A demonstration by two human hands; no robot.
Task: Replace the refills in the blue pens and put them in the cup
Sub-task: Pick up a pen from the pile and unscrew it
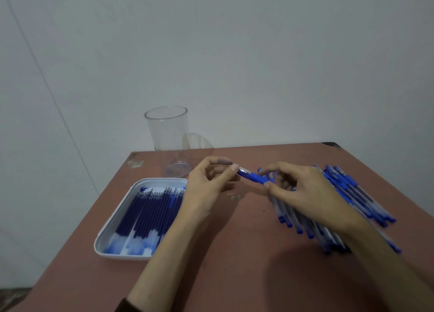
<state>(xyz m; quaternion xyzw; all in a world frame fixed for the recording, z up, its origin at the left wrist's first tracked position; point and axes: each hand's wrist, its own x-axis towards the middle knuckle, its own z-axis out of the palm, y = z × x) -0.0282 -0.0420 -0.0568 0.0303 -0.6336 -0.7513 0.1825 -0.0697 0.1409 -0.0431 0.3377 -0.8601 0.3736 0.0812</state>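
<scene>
I hold one blue pen [254, 177] between both hands above the middle of the table. My left hand [209, 182] pinches its silver tip end with thumb and forefinger. My right hand [303, 189] grips the barrel end with curled fingers. A pile of blue pens [352, 194] lies on the table under and behind my right hand. A white tray [112, 229] holds several dark blue refills, left of my left forearm. A clear plastic cup [168, 133] stands upright at the table's far edge, with nothing visible inside.
The reddish-brown table [234, 253] has its left edge running diagonally just beside the tray and its far edge at the cup. A pale wall rises behind. Small scuffs mark the far left corner [135, 162].
</scene>
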